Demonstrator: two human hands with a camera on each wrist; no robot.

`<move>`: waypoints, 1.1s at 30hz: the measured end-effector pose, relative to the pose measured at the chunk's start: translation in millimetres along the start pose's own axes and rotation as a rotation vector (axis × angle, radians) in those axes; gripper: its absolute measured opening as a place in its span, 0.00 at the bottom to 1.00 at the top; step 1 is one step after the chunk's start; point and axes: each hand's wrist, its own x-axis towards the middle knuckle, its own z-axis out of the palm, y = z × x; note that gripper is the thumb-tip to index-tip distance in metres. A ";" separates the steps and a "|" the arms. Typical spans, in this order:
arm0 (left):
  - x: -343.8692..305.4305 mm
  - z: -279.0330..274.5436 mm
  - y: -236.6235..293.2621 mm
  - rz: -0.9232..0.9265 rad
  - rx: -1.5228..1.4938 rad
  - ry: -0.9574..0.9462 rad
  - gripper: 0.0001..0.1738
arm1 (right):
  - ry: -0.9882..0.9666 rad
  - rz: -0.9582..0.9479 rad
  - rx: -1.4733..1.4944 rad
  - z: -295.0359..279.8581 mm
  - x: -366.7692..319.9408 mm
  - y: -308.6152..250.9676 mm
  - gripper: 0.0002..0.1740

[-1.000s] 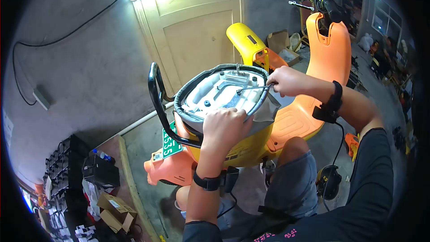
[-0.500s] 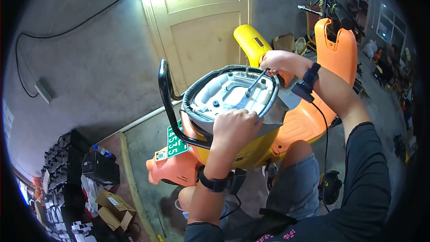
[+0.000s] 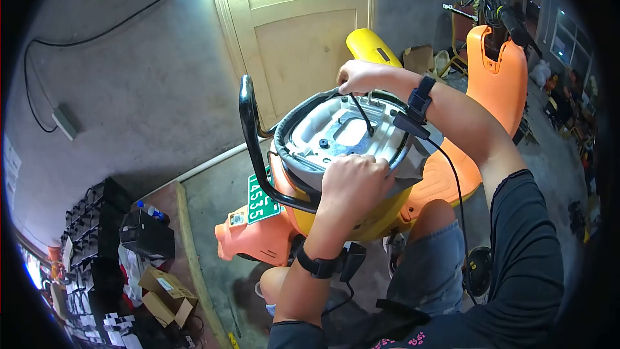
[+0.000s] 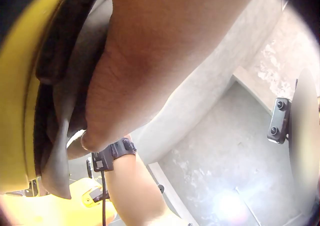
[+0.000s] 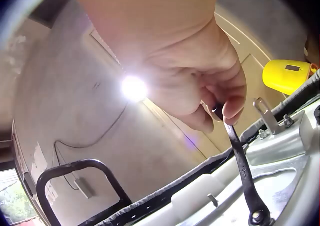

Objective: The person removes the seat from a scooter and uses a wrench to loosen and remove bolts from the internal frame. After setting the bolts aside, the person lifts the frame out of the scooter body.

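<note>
An upturned scooter seat (image 3: 311, 134) shows its pale underside, with a metal bracket (image 5: 280, 141) and several black rubber buffers. My left hand (image 3: 354, 184) grips the seat's near rim, its fingertips hidden behind the edge. In the left wrist view the same hand lies along the seat's grey cover (image 4: 80, 111). My right hand (image 3: 361, 77), over the far rim, pinches the end of a black wrench (image 5: 244, 170) between thumb and fingers. The wrench's other end sits around a nut (image 5: 257, 216) on the metal plate.
Around the seat stand the yellow and orange scooter body (image 3: 445, 184), a black grab rail (image 3: 248, 110) and a green number plate (image 3: 263, 200). A yellow panel (image 3: 374, 46) is behind, before the door (image 3: 313, 45). Boxes (image 3: 169, 291) lie at lower left.
My right hand has swung the wrench from the right side round to the far side of the seat, with its other end staying at the nut. My left hand keeps its hold on the rim.
</note>
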 end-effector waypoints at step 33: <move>2.9 -8.5 4.1 -0.046 0.052 0.023 0.19 | 0.670 -0.651 -0.448 50.7 -210.2 43.3 0.09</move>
